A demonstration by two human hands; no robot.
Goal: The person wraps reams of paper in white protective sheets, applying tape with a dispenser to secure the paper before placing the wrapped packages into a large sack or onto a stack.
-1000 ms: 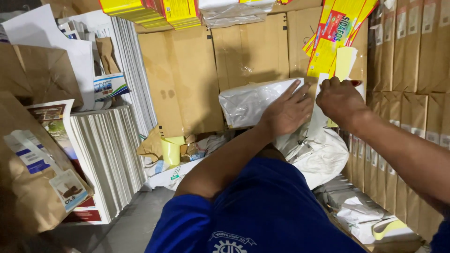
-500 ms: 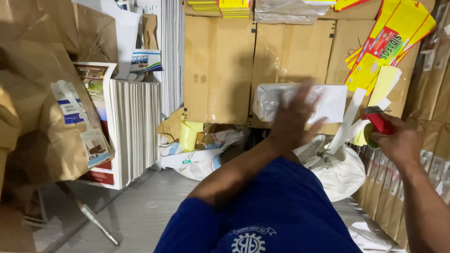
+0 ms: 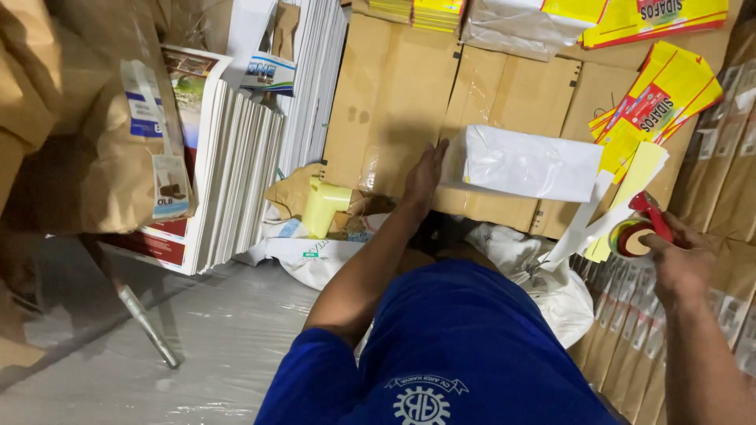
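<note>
Steadying a white wrapped parcel [image 3: 529, 165], left hand [image 3: 423, 177]; right hand [image 3: 679, 264] grips tape dispenser [image 3: 639, 230].

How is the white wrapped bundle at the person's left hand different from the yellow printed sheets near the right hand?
The white wrapped bundle is thick, plain and wrapped in clear film; the yellow printed sheets are thin, loose and fanned out, with red edges and print. The left hand presses flat on the bundle's end; the right hand, holding a red tape dispenser, touches no sheets. Both lean against brown cardboard boxes.
</note>
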